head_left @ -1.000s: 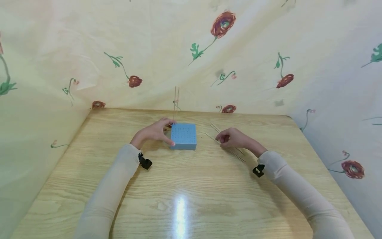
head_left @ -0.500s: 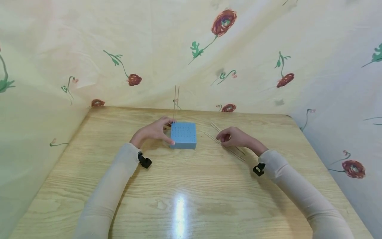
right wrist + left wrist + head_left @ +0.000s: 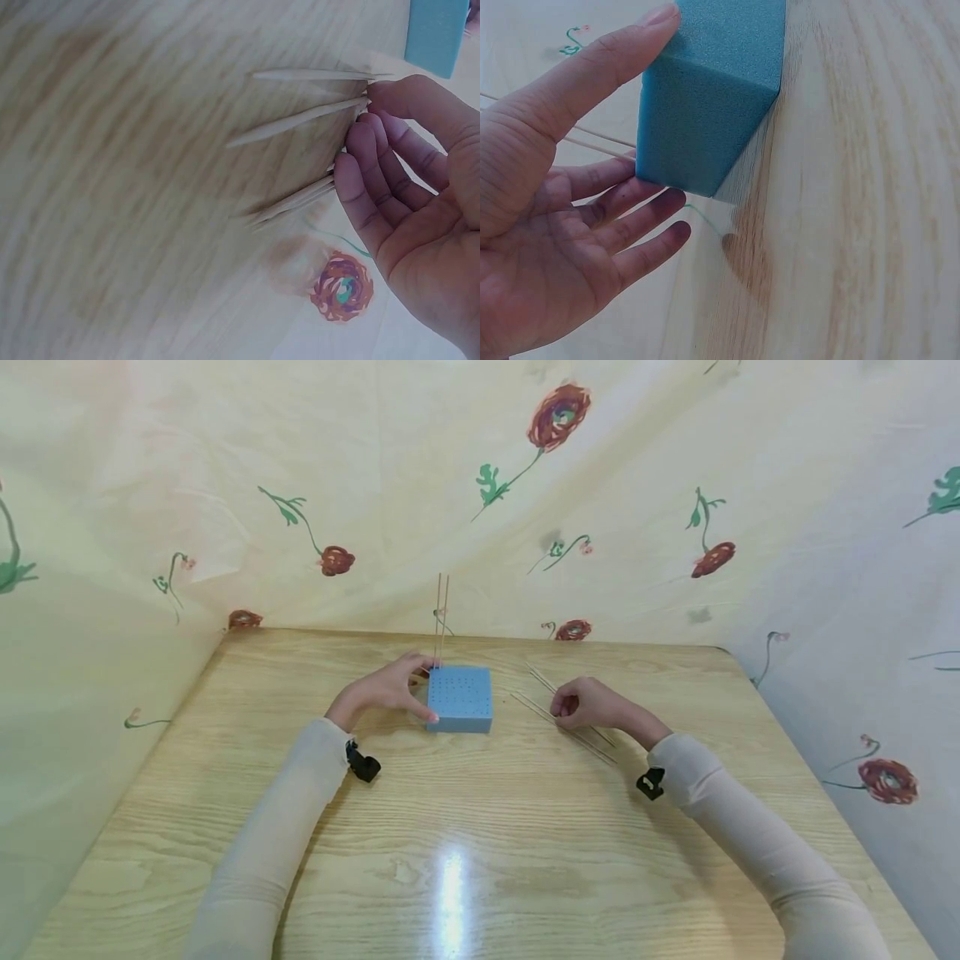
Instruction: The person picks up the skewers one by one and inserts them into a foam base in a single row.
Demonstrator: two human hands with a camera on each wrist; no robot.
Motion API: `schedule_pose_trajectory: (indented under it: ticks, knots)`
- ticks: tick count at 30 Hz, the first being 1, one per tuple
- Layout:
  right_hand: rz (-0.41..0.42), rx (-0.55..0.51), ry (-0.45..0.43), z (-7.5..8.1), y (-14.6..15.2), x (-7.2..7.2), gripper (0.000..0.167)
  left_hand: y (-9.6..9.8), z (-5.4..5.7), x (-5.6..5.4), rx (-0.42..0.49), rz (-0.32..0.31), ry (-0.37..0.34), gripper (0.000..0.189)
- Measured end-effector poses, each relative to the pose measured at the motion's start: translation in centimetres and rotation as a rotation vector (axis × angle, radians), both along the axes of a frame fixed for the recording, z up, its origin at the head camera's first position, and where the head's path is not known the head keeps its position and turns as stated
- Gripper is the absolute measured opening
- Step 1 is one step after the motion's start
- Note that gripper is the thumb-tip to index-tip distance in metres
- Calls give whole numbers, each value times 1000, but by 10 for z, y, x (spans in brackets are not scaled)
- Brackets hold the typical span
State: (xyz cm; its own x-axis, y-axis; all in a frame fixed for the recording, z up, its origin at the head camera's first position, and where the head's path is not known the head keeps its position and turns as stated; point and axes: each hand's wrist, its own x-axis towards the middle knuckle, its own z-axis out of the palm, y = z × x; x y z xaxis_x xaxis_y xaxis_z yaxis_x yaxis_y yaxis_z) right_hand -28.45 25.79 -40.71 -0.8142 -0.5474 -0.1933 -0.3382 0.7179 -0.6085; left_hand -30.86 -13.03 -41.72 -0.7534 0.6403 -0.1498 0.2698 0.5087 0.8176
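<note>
A blue foam block (image 3: 460, 693), its top dotted with rows of small holes, sits on the table toward the back. Two thin bamboo skewers (image 3: 438, 618) stand upright at its back left corner. My left hand (image 3: 384, 687) holds the block from the left, thumb at the front edge and fingers behind; the left wrist view shows the thumb (image 3: 615, 67) against the foam. To the right, my right hand (image 3: 592, 704) is low over several loose skewers (image 3: 597, 753). Its thumb and forefinger pinch one skewer (image 3: 300, 118), while the other fingers are curled near the rest.
The wood-grain table (image 3: 480, 810) ends at a flower-printed cloth (image 3: 420, 485) behind and on both sides. Black wrist straps (image 3: 364, 765) sit over pale sleeves (image 3: 277, 843). A bright light reflection lies on the table's front half.
My right hand has shifted slightly to the right along the loose skewers, and its fingertips have drawn in closer together. The left hand and the block stay put.
</note>
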Motion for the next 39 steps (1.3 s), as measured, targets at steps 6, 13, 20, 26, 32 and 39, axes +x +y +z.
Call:
schedule_pose_trajectory:
  ticks: [6,13,20,26,32,39]
  knots:
    - [-4,29,38,-6,2,-2,5,1,0,1,0,7,-6,98]
    - [-27,56,32,-10,1,0,7,-1,0,1,6,4,-11,98]
    - [-41,74,61,-9,-2,4,6,0,1,1,6,-3,-3,97]
    - [-36,59,73,-10,1,4,6,0,0,1,-5,1,-3,98]
    - [-16,45,39,-11,7,3,8,1,-1,0,-11,5,-8,98]
    - [-7,23,31,-12,12,2,8,0,0,1,-12,9,-11,98]
